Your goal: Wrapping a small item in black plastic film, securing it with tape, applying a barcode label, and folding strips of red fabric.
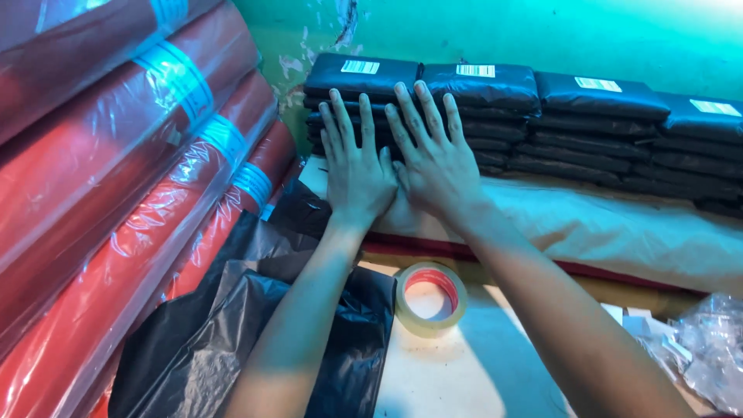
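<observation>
My left hand (354,166) and my right hand (436,151) lie flat, fingers spread, side by side against the front of the leftmost stack of black plastic-wrapped packets (364,77). Both palms press on the stack's side; neither hand grips anything. The packets are flat, shiny and black, each with a white label on top, piled in several stacks (596,116) along the green wall. The stacks rest on a pale woven sheet (588,224).
Red fabric rolls in clear plastic (116,178) lean along the left. A loose black plastic bag (232,325) lies under my left forearm. A roll of clear tape with a red core (431,298) sits on the pale surface. Crumpled clear plastic (708,348) lies at right.
</observation>
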